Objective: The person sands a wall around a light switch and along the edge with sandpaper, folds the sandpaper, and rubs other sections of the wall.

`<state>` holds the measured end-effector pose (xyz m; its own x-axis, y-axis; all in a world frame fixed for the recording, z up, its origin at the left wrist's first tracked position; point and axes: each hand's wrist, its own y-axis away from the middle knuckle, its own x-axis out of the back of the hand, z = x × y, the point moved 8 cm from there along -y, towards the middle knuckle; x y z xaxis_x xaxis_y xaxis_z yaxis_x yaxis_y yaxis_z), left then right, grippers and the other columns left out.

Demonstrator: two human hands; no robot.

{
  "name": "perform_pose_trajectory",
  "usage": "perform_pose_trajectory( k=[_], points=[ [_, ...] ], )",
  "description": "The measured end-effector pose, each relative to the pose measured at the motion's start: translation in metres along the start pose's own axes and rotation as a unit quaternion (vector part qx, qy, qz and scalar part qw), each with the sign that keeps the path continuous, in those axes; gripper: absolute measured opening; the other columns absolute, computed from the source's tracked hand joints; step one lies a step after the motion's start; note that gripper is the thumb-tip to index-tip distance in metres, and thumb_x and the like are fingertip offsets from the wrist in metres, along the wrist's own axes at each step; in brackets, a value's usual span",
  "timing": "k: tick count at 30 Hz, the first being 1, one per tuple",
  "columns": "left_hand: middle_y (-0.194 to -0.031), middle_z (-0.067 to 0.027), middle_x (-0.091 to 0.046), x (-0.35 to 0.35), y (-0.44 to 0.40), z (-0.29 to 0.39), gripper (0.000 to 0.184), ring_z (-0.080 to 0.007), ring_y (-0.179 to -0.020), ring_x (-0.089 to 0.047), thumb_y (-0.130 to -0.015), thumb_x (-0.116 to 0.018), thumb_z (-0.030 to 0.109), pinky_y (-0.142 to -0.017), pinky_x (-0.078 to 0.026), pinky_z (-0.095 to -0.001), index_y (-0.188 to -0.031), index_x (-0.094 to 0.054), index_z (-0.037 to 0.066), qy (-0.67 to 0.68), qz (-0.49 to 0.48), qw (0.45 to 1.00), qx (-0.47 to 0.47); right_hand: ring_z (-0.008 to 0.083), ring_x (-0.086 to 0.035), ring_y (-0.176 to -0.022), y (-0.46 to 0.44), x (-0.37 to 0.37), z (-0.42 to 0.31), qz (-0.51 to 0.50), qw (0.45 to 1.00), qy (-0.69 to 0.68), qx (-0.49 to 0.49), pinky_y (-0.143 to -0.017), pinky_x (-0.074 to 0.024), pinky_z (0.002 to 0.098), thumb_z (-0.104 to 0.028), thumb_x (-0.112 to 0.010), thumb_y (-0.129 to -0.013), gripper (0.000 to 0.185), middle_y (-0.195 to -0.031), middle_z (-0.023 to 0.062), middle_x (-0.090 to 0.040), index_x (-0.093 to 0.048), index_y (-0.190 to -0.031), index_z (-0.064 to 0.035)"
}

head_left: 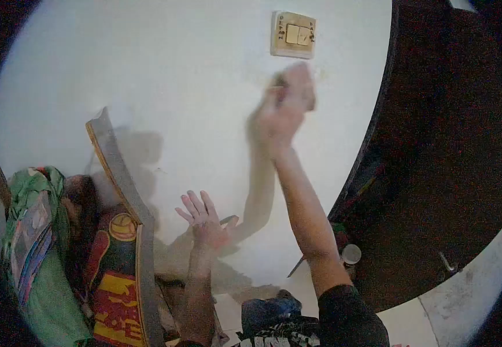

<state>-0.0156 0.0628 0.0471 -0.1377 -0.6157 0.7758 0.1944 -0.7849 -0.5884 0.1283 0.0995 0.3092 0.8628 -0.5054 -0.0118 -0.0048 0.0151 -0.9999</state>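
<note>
White wall (176, 81) fills most of the view, and against it the right hand (281, 121) is blurred, its grip closed around a pinkish pad (303, 87) just below the light switch (293, 34). Blur hides what the pad is made of, how the fingers wrap it, and whether it touches the wall; a dark patch between fingers and pad is equally hard to read. Writing on both sides of the switch is too small to make out. Lower down, the left hand (206, 225) has its fingers spread, its grip wide and holding nothing; whether it rests on the wall I cannot tell. A black sleeve (352, 318) and blue jeans (268, 312) are partly visible at the bottom edge. At left, a curved board (118, 165) partly covers a red-and-yellow bag (118, 301), beside green cloth (34, 188). Right, a dark door (447, 133) sinks into shadow, cut off by the frame.
</note>
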Motion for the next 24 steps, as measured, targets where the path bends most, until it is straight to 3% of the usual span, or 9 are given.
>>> perform_pose_trajectory(
  k=[5,7,9,12,13,15,21,23,24],
  points=[
    [-0.142,-0.0451,0.0,-0.002,0.018,0.008,0.11,-0.0583,-0.134,0.008,-0.077,-0.062,0.057,-0.099,0.008,-0.0724,-0.14,-0.009,-0.016,0.003,-0.016,1.0,0.002,0.0373,-0.042,-0.129,0.013,-0.004,-0.012,-0.119,0.978,-0.039,0.164,-0.11,-0.023,0.0514,-0.004,-0.056,-0.075,0.048,-0.132,0.0222,-0.049,-0.054,-0.123,-0.0041],
    [-0.142,-0.0452,0.0,0.001,0.008,0.005,0.11,-0.0585,-0.134,0.008,-0.077,-0.063,0.056,-0.098,0.008,-0.073,-0.14,-0.009,-0.016,0.002,-0.02,1.0,0.011,0.0402,-0.041,-0.128,-0.001,0.014,0.036,-0.01,0.992,-0.027,0.125,-0.109,-0.0242,0.0502,-0.007,-0.058,-0.075,0.049,-0.133,0.023,-0.048,-0.054,-0.123,-0.0047],
    [-0.142,-0.0452,0.0,0.005,-0.001,0.003,0.11,-0.0586,-0.133,0.009,-0.077,-0.063,0.056,-0.098,0.008,-0.0735,-0.14,-0.009,-0.016,0.0,0.003,1.0,0.0,0.0367,-0.05,-0.117,-0.002,0.045,0.061,0.161,0.984,0.039,-0.059,-0.102,-0.034,0.0417,0.002,-0.051,-0.079,0.029,-0.115,0.0162,-0.059,-0.058,-0.107,-0.0008],
    [-0.142,-0.0454,0.0,0.0,0.005,-0.003,0.11,-0.0585,-0.134,0.009,-0.077,-0.063,0.056,-0.097,0.008,-0.0739,-0.14,-0.008,-0.017,-0.004,0.027,1.0,-0.01,0.0399,-0.039,-0.129,-0.007,0.02,0.047,0.01,0.991,0.022,-0.13,-0.109,-0.024,0.05,-0.006,-0.053,-0.079,0.044,-0.13,0.024,-0.049,-0.052,-0.123,0.0002],
    [-0.142,-0.0456,0.0,0.0,0.004,0.001,0.11,-0.0585,-0.134,0.009,-0.077,-0.063,0.056,-0.098,0.008,-0.0738,-0.14,-0.008,-0.017,-0.012,0.012,1.0,-0.004,0.0393,-0.04,-0.128,0.011,-0.009,0.022,-0.009,0.998,0.028,0.052,-0.108,-0.0263,0.0478,-0.011,-0.055,-0.081,0.044,-0.129,0.0251,-0.049,-0.052,-0.124,0.0007],
    [-0.142,-0.0454,-0.001,0.006,-0.006,0.003,0.111,-0.0585,-0.134,0.009,-0.077,-0.062,0.056,-0.098,0.007,-0.0736,-0.14,-0.008,-0.017,-0.017,0.029,0.999,-0.011,0.0405,-0.04,-0.128,0.011,-0.003,-0.003,-0.106,0.974,0.018,0.201,-0.108,-0.027,0.0476,-0.013,-0.056,-0.084,0.045,-0.131,0.0266,-0.047,-0.049,-0.127,0.0012],
    [-0.143,-0.0435,0.001,0.006,-0.002,0.007,0.111,-0.0581,-0.134,0.009,-0.076,-0.062,0.057,-0.099,0.007,-0.073,-0.14,-0.007,-0.016,-0.017,0.048,0.999,0.0,0.0435,-0.034,-0.131,0.017,0.031,0.075,0.148,0.98,0.039,-0.124,-0.109,-0.0246,0.0513,-0.008,-0.054,-0.086,0.046,-0.136,0.0255,-0.043,-0.045,-0.13,0.0032],
    [-0.143,-0.0432,0.001,0.009,-0.005,0.011,0.112,-0.0583,-0.134,0.01,-0.077,-0.061,0.057,-0.099,0.006,-0.0731,-0.14,-0.006,-0.016,-0.027,0.059,0.998,-0.004,0.0434,-0.03,-0.134,0.026,0.004,0.04,0.057,0.998,0.013,-0.005,-0.112,-0.0192,0.0518,-0.004,-0.051,-0.083,0.048,-0.14,0.0241,-0.041,-0.045,-0.131,0.004],
    [-0.143,-0.0433,0.002,0.007,-0.005,0.014,0.112,-0.0583,-0.134,0.01,-0.077,-0.061,0.057,-0.099,0.006,-0.0732,-0.14,-0.006,-0.016,-0.031,0.041,0.999,0.004,0.0409,-0.031,-0.135,0.033,-0.011,0.025,-0.072,0.995,-0.034,0.059,-0.112,-0.0193,0.0524,-0.006,-0.053,-0.078,0.055,-0.141,0.0225,-0.041,-0.045,-0.131,0.0033]
  ],
)
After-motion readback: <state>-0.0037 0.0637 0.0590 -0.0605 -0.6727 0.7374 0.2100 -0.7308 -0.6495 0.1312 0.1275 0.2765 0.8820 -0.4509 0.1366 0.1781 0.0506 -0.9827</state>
